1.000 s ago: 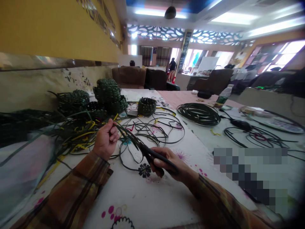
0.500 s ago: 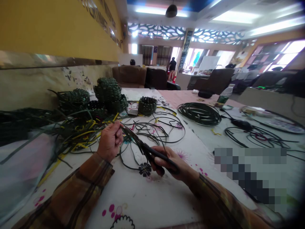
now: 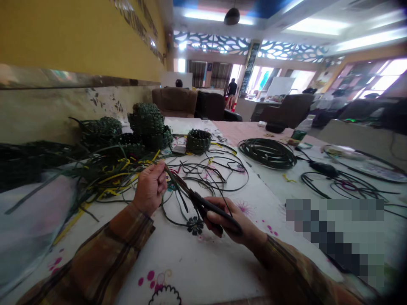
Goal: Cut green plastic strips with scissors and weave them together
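Note:
My left hand is closed in a pinch on a few narrow dark green strips, which slant down to the right. My right hand grips a pair of scissors with black handles. Their blades point up and left among the strips, in front of my left fist; how far apart the blades are is hard to make out. Loose strips curl over the flowered white tablecloth behind my hands. Past them stands a small round woven basket.
At the left are more woven baskets, a heap of green strips with yellow ties and a clear plastic bag. To the right lie a coil of strip, a bottle and a black corded object.
The view has shifted slightly. One green strip now hangs lower, separate from the others beside the scissor blades. Both hands keep their holds.

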Action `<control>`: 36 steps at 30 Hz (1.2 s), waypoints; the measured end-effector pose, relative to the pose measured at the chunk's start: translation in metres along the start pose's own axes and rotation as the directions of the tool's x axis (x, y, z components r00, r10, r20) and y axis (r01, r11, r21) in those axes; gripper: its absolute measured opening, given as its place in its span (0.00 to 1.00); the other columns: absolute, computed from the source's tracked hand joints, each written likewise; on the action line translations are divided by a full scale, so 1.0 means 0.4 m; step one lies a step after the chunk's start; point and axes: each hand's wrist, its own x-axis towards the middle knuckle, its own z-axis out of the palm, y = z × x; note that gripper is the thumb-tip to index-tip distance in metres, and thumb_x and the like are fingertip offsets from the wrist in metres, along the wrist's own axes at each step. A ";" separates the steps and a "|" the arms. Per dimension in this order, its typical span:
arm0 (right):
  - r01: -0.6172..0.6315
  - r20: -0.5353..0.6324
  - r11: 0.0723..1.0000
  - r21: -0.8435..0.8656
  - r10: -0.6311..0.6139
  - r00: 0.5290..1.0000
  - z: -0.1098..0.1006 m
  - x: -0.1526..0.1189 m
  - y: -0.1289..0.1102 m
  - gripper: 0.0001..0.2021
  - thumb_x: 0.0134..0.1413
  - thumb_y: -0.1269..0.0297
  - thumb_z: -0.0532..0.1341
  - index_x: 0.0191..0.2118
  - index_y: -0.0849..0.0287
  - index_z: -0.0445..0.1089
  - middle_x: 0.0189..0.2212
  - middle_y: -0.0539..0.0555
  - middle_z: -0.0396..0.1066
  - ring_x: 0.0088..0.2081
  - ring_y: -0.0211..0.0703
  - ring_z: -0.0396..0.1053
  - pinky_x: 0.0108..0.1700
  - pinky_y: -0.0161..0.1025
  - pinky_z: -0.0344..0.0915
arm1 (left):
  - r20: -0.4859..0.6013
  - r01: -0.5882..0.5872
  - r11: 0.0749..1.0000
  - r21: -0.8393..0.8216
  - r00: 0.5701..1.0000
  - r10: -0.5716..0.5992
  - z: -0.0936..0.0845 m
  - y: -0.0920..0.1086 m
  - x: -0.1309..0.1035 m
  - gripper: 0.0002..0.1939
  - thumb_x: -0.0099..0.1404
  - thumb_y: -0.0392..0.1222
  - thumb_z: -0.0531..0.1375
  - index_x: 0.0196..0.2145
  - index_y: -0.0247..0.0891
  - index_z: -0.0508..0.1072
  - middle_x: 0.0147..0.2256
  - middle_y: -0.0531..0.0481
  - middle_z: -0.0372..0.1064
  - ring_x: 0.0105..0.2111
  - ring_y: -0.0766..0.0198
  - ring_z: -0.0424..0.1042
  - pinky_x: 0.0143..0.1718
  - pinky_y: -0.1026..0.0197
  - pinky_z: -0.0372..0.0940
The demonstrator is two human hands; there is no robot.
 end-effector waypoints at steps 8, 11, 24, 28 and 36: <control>-0.007 -0.026 1.000 -0.026 0.006 1.000 0.010 -0.007 0.010 0.20 0.52 0.50 0.69 0.32 0.64 0.67 0.17 0.46 0.62 0.14 0.27 0.55 0.14 0.25 0.50 | 0.012 -0.015 1.000 0.001 1.000 0.015 -0.008 -0.001 0.002 0.15 0.57 0.45 0.68 0.25 0.34 0.69 0.13 0.62 0.50 0.09 0.78 0.46 0.08 0.73 0.44; -0.016 -0.043 0.999 -0.043 0.014 0.999 0.008 -0.008 0.016 0.20 0.52 0.49 0.69 0.32 0.64 0.67 0.17 0.46 0.62 0.14 0.27 0.54 0.14 0.24 0.51 | 0.018 -0.028 0.999 0.018 0.999 0.028 -0.009 0.002 0.001 0.15 0.57 0.46 0.68 0.25 0.34 0.69 0.13 0.62 0.51 0.09 0.78 0.47 0.08 0.73 0.43; -0.013 -0.031 1.000 -0.016 0.013 0.999 0.006 -0.002 0.021 0.25 0.50 0.47 0.69 0.43 0.65 0.69 0.21 0.48 0.66 0.17 0.30 0.60 0.17 0.26 0.57 | 0.025 -0.005 0.998 0.070 1.000 0.003 -0.003 -0.013 -0.004 0.21 0.50 0.46 0.72 0.21 0.35 0.63 0.14 0.61 0.53 0.09 0.78 0.47 0.09 0.72 0.43; -0.027 -0.039 1.000 0.002 0.027 0.999 0.009 0.000 0.021 0.23 0.49 0.48 0.70 0.39 0.65 0.69 0.19 0.47 0.64 0.16 0.28 0.58 0.16 0.25 0.54 | 0.018 -0.014 0.997 0.077 1.000 0.013 -0.005 -0.019 -0.002 0.19 0.51 0.46 0.71 0.23 0.34 0.66 0.14 0.61 0.55 0.10 0.78 0.48 0.09 0.72 0.45; -0.034 -0.013 0.999 0.005 0.034 0.999 0.016 -0.005 0.021 0.19 0.51 0.51 0.70 0.32 0.63 0.68 0.19 0.45 0.62 0.15 0.25 0.54 0.14 0.24 0.50 | -0.036 0.010 1.000 0.004 0.999 -0.010 -0.021 -0.008 0.020 0.12 0.64 0.42 0.61 0.26 0.33 0.69 0.14 0.59 0.54 0.10 0.76 0.48 0.10 0.72 0.45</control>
